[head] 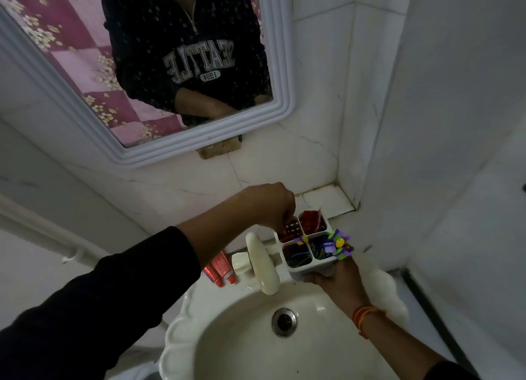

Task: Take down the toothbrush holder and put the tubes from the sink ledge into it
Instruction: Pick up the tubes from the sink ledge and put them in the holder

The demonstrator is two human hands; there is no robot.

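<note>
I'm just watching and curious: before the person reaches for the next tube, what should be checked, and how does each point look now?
1. Toothbrush holder off the wall: ok, right hand supports it from below.
2. Holder level: ok, roughly upright.
3. Left hand free: cannot tell, its fingertips are in the back-left compartment.
4. Tubes left on the sink ledge: not ok, two red tubes lie beside the tap.
5. Room in the holder: cannot tell.
</note>
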